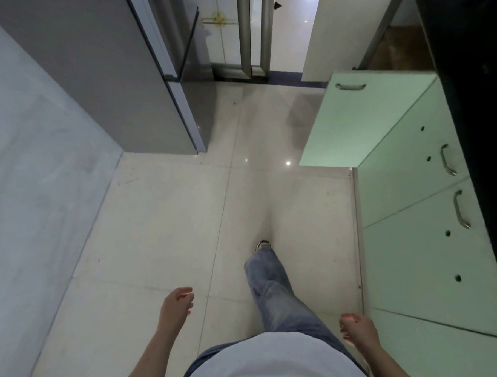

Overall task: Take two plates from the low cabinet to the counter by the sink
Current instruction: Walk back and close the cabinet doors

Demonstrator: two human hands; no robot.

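No plates show in this view. A row of pale green low cabinets runs along the right under a dark counter edge. One cabinet door at the far end stands swung open into the aisle; its inside is hidden. My left hand hangs over the floor at lower centre, fingers loosely curled, holding nothing. My right hand hangs close to the nearest cabinet front, fingers apart and empty. One jeans leg steps forward between the hands.
A grey refrigerator stands at the upper left beside a pale wall. A doorway with metal frames lies straight ahead. The tiled floor forms an aisle between fridge and cabinets, narrowed by the open door.
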